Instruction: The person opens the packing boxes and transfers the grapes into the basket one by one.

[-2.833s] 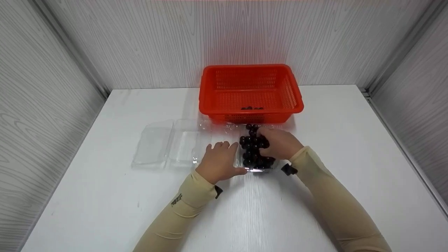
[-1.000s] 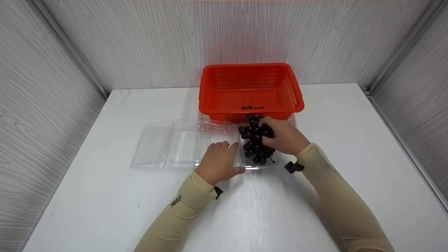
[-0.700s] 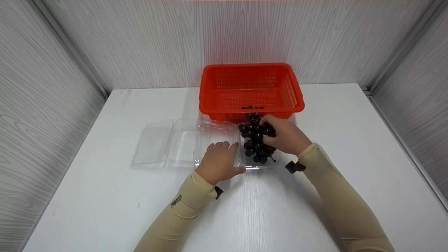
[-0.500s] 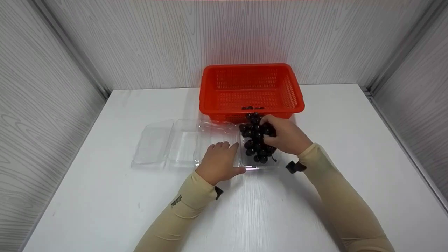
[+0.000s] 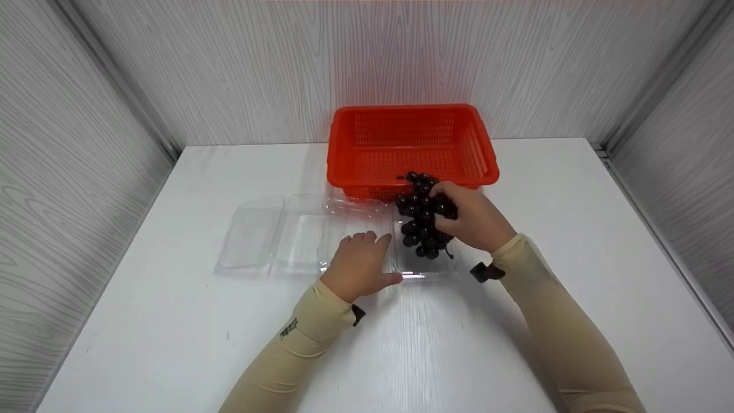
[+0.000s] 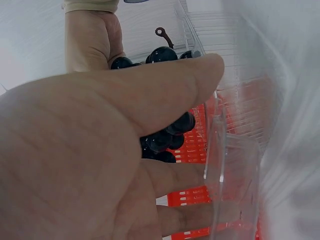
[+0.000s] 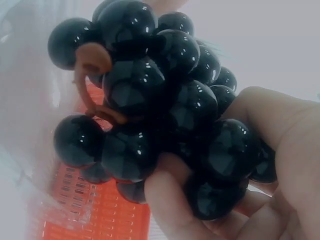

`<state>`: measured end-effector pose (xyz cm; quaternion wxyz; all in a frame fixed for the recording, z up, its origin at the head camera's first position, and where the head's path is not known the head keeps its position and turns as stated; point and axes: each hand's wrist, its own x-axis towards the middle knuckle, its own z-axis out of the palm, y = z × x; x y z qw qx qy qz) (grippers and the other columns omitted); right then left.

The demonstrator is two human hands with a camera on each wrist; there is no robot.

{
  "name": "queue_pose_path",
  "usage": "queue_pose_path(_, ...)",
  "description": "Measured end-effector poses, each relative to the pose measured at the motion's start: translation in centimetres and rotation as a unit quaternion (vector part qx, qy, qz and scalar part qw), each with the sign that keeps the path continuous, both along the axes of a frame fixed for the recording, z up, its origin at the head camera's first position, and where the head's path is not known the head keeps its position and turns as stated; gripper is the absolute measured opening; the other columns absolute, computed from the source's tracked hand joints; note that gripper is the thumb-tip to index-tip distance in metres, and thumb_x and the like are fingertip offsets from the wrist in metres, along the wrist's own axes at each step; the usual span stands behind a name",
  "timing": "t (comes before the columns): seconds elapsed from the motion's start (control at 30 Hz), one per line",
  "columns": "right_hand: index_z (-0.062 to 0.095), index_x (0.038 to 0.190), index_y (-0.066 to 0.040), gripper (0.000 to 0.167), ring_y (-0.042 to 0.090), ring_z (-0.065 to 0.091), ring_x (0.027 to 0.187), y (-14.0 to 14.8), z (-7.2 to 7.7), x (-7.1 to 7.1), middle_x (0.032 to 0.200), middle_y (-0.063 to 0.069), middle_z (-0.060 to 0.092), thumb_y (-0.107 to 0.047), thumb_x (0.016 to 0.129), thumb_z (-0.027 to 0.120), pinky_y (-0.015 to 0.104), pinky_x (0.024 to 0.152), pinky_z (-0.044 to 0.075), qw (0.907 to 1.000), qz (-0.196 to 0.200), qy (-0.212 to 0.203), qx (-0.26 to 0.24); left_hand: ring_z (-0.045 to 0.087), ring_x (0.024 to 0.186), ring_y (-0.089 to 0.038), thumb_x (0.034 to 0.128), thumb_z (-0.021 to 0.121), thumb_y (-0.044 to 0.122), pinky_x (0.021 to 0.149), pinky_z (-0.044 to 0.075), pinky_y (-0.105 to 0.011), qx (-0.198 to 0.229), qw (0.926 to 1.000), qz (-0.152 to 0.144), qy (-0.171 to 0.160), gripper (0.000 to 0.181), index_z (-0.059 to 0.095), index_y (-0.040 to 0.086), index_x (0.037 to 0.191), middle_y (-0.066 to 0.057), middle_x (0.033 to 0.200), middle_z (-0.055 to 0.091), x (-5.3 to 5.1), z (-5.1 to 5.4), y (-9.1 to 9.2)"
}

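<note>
My right hand (image 5: 473,218) grips a bunch of dark grapes (image 5: 423,215), its fingers and thumb pressed into the fruit. The bunch hangs above the right compartment of a clear plastic clamshell box (image 5: 410,265), its upper end overlapping the front rim of a red basket (image 5: 413,146). A curled brown stem (image 7: 87,75) shows on the grapes in the right wrist view. My left hand (image 5: 358,267) rests on the clamshell's near part with extended fingers. In the left wrist view its thumb (image 6: 165,90) hides part of the grapes.
Left of my left hand lies another spread-out clear plastic section (image 5: 252,235), probably a second clamshell. Behind the boxes stands the red basket, close to the back wall (image 5: 401,51). Everything sits on a white table (image 5: 189,344).
The bunch has risen out of the clamshell compartment and moved away from me towards the basket, with my right hand gripping it. My left hand has stayed almost still.
</note>
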<state>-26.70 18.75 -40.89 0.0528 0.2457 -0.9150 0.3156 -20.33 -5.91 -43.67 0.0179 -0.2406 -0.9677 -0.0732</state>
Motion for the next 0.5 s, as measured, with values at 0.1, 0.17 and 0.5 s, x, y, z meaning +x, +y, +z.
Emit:
queue_pose_path(0.1,0.062,0.124,-0.009,0.033,0.025,0.061,0.094,0.09,0.13,-0.02,0.111,0.008,0.069,-0.009,0.091,0.07,0.043,0.088,0.055,1.0,-0.002,-0.002,-0.003,0.064,0.112,-0.037,0.0866,0.079,0.051,0.094,0.052,-0.052,0.0,1.0,-0.001,0.002,0.071,0.061,0.003,0.136,-0.018,0.112,0.067,0.02,0.01,-0.01)
queue_pose_path(0.17,0.063,0.124,-0.01,0.034,0.025,0.061,0.093,0.16,0.19,-0.01,0.111,0.008,0.069,-0.009,0.091,0.07,0.043,0.087,0.056,1.0,-0.005,-0.004,-0.003,0.064,0.112,-0.037,0.0868,0.079,0.051,0.093,0.052,-0.052,-0.002,1.0,0.0,0.002,0.071,0.062,0.003,0.136,-0.018,0.112,0.067,0.03,0.01,-0.01)
queue_pose_path(0.5,0.062,0.122,-0.01,0.03,0.023,0.059,0.084,0.27,0.4,0.03,0.103,0.006,0.066,-0.009,0.092,0.066,0.038,0.077,0.055,0.9994,-0.014,0.014,-0.028,0.063,0.116,-0.038,0.0876,0.078,0.05,0.096,0.052,-0.053,0.0,0.9999,0.007,-0.01,0.071,0.061,0.004,0.139,-0.018,0.12,0.066,-0.19,-0.3,-0.03)
